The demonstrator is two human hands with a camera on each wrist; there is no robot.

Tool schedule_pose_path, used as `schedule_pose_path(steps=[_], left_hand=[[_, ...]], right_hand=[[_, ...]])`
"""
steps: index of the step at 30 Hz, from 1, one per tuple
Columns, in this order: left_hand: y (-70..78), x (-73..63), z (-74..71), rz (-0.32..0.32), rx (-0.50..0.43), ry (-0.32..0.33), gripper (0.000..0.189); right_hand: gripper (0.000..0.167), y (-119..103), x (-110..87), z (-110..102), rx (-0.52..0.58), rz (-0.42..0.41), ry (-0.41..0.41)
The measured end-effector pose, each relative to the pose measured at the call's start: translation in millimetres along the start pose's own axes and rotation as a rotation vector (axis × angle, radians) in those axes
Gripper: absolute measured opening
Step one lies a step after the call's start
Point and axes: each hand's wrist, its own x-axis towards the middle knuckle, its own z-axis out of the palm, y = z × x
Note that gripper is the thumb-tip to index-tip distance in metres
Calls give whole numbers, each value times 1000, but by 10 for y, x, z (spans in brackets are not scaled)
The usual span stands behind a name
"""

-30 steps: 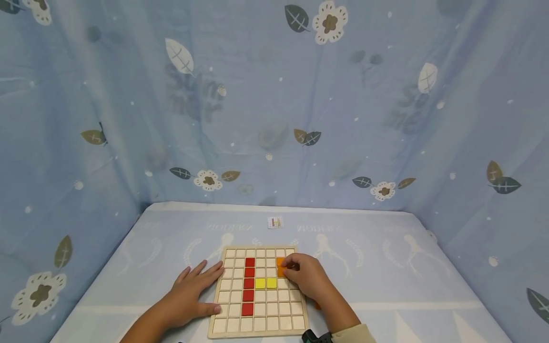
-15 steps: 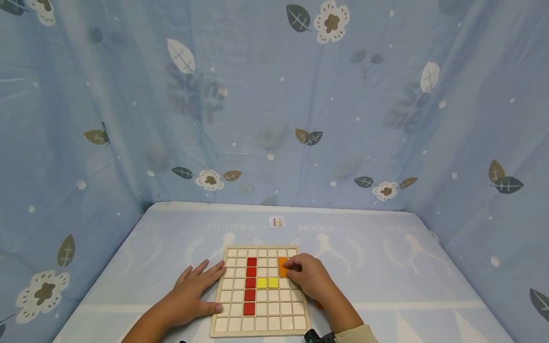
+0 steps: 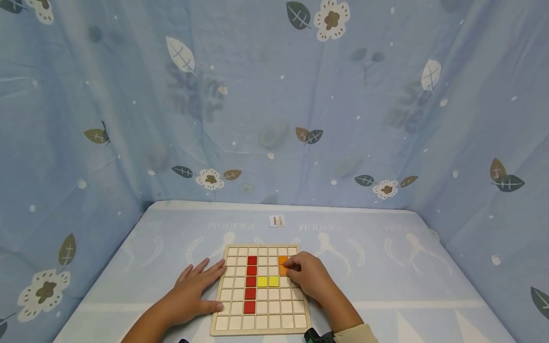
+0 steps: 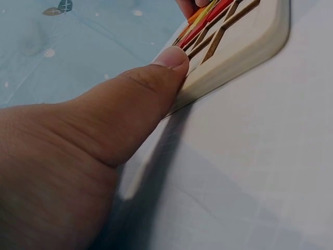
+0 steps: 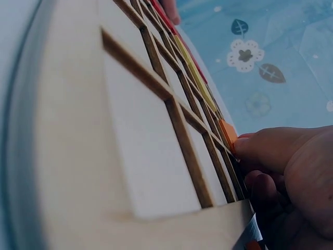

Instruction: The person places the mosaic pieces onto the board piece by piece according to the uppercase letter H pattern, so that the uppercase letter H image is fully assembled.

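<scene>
A wooden grid board (image 3: 260,332) lies on the table, holding a column of red tiles (image 3: 250,281) and two yellow tiles (image 3: 268,281). Two orange tiles stand in line near its right side; the upper orange tile (image 3: 283,259) shows more fully. My right hand (image 3: 310,276) pinches the lower orange tile (image 3: 282,270) with thumb and fingertips, partly covering it. The right wrist view has the thumb against this orange tile (image 5: 227,134). With fingers spread, my left hand (image 3: 190,295) rests along the board's left edge, its thumb (image 4: 171,58) touching the rim.
A small printed card (image 3: 277,221) with a coloured grid lies behind the board. Another orange piece (image 3: 318,304) peeks out beside the right forearm, mostly hidden. Patterned blue curtain (image 3: 274,95) surrounds the table (image 3: 386,281) at the back and sides.
</scene>
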Motion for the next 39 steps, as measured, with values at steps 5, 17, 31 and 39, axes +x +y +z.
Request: schedule_pose_path(steps=[5,17,31,39], left_hand=[[10,-1,-7,-6,3,-6,102],[-8,3,11,0,1,0,102],[-7,1,8,1,11,7,103],[-1,-4,11,6,11,11,103]], right_hand=[[12,9,5,3,1,0,-6],[12,-3,-3,-3,-4,3,1],[12,-25,7,-4,-37,-4,12],[13,-39,-9,8,-100,-38,33]])
